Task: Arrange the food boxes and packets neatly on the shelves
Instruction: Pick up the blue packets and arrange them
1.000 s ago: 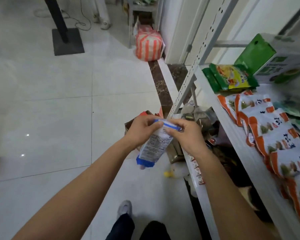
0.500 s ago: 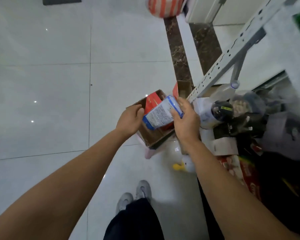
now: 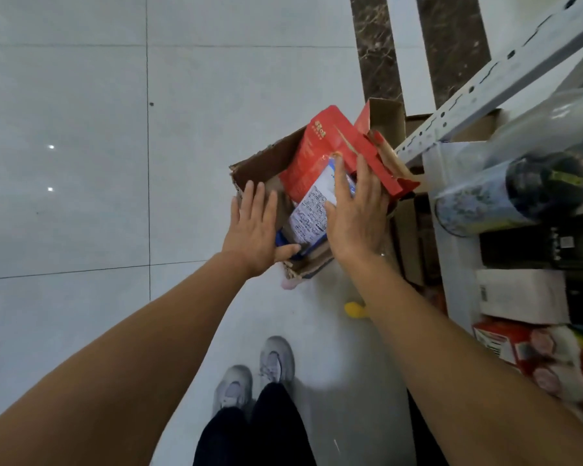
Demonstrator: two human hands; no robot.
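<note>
so l hand (image 3: pixel 254 227), r hand (image 3: pixel 355 210) flat, fingers straight, over pkt (image 3: pixel 312 210) in box (image 3: pixel 260 159)

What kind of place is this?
Probably a storeroom or shop back room: a metal shelf rack stacked with boxes, and a cardboard box of food packets on the tiled floor.

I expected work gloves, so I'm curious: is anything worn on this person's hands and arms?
No. The left hand and right hand are bare, with no gloves, rings or watch showing, and both forearms are uncovered; no sleeve reaches into view.
</note>
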